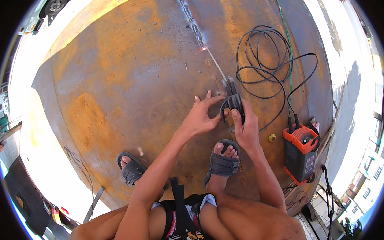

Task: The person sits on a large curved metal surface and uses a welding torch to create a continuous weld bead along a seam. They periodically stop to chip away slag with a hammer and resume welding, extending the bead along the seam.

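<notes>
Sunlit pale ground [343,40] outdoors

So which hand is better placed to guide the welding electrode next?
Likely the right hand: its grip wraps the black electrode holder, right behind the welding electrode. The left hand only reaches the holder's left side.

The left hand [201,116] can pass over the wide rusty metal [127,80] to its left. Far ahead, the thin rod [216,63] and its glowing tip [204,48] are in the way. Loops of black cable [258,66] block the right, with an orange and black box [301,156] nearer. Two sandals [224,164] block the near side.
</notes>
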Motion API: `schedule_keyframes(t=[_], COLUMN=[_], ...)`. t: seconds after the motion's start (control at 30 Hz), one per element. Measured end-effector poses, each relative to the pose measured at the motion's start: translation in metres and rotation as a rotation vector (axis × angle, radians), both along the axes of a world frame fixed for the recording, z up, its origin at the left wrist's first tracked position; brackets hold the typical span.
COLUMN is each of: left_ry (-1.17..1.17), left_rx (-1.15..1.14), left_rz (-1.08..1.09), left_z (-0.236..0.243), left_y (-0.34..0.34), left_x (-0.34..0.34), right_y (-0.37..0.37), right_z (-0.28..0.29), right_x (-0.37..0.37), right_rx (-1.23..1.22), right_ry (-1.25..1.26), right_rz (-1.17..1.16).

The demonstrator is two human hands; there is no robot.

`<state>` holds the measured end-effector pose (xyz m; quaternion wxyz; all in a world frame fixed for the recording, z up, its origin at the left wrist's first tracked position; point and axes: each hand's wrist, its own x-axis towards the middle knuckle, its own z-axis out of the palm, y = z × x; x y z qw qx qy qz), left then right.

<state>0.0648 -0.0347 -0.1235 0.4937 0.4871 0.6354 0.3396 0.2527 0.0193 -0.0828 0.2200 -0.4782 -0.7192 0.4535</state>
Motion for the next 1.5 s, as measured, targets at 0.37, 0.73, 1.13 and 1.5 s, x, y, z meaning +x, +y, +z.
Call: schedule_keyframes(t=[0.37,0.73,1.13,1.5], left_ry=[-0.017,0.058,0.117,0.358], left_rx=[0.020,-0.065,-0.161,-0.222], left_rz=[-0.078,-0.082,-0.183,-0.044], left_z=[-0.013,0.020,0.057,0.040], left_y=[-0.004,0.007,0.016,-0.004], left_x=[0.000,-0.001,0.022,0.033], right_y=[-0.006,0.004,0.029,-0.006], right_z=[0.000,0.019,0.061,0.011], right_x=[0.002,0.016,0.043,0.045], right_rx=[-0.094,-0.097,-0.093,-0.267], right_ry=[0.031,-0.148,0.012,0.084], right_rz=[0.011,0.079,0.147,-0.028])
